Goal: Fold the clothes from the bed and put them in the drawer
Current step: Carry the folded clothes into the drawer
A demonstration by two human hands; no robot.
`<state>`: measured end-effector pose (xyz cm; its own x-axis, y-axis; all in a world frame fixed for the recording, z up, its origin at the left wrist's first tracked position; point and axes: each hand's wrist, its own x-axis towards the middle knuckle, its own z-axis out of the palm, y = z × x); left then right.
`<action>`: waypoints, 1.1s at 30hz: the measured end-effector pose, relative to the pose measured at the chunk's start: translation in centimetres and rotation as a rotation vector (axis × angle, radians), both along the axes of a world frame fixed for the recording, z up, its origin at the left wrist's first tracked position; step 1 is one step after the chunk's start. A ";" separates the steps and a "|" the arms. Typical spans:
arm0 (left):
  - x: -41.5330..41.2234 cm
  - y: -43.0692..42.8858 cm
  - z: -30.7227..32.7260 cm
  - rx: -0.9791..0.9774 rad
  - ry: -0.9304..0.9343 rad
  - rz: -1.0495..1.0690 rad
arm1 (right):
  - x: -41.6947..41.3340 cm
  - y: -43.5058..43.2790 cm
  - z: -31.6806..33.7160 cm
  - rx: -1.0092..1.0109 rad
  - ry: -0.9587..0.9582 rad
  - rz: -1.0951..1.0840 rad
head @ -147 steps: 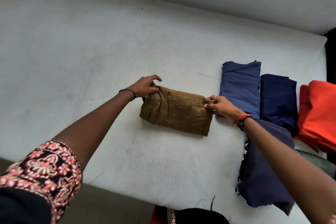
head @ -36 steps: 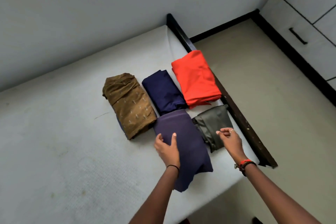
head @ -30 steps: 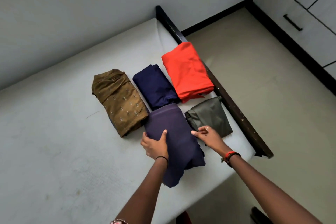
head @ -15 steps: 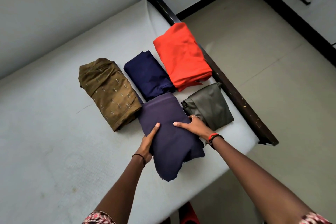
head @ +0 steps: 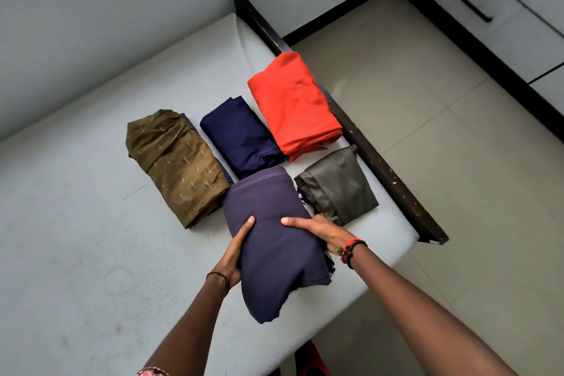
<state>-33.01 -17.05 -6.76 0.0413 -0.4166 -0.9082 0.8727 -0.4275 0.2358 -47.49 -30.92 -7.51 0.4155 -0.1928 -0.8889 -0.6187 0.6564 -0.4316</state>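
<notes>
Moved since a second ago: right hand [head: 320, 230], then apart above the olive-grey piece, now grasps the right side of the purple folded garment [head: 274, 247], one digit laid across the top and the rest curled round the edge.

Left hand [head: 235, 256]: grasps the opposite side, thumb on top, fingers curled beneath.

Purple folded garment: held between both hands at the near right corner of the bed [head: 76, 223]. The near end droops toward the bed's edge. Whether it is lifted off the mattress cannot be told.

Wrists: beaded bracelet [head: 351, 249] on the right, thin black band [head: 219, 276] on the left.

Adjacent, far end: navy folded piece [head: 241, 134], its near edge overlapped by the purple garment.

Adjacent, right: olive-grey folded piece [head: 338, 186], just beside the right hand.

Adjacent, left: brown patterned folded piece [head: 180, 168], with a sliver of blue cloth showing under it.

Beyond: orange-red folded piece [head: 293, 104], lying against the dark bed rail [head: 381, 168], which runs between the clothes and the tiled floor [head: 427, 101].

Far right, well apart: white drawer unit [head: 503, 24], closed, with a black handle [head: 476, 7].
</notes>
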 end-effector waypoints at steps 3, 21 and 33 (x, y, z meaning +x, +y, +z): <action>-0.4 0.1 2.3 -0.021 0.036 0.016 | -0.5 0.3 2.2 -0.002 -0.004 -0.047; 1.2 -2.5 24.5 -0.264 -0.062 -0.135 | -1.4 -0.5 25.0 -0.180 -0.145 -0.227; -3.1 -5.2 36.1 -0.526 -0.124 -0.127 | -6.3 -0.9 36.7 -0.300 -0.205 -0.395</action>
